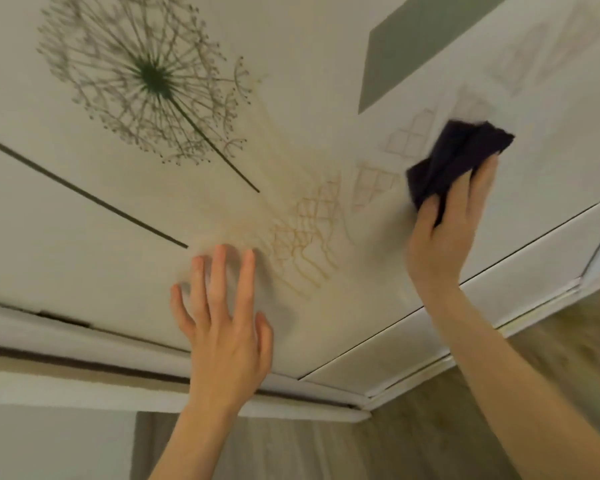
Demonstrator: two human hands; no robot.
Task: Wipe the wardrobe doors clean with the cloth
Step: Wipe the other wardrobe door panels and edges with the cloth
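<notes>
Brown wood-grain floor (413, 438) lies at the bottom, beside a plain grey surface (49, 445) at lower left.

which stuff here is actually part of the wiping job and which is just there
Part of the job:
dark cloth
right hand, holding the cloth against the door
left hand, fingers spread flat on the door
wardrobe door

Just there:
dandelion print on the door
wooden floor

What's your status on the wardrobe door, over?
Right hand holds dark cloth against wardrobe door. Left hand flat on door, fingers spread, empty. Nothing blocking the cloth.
</notes>
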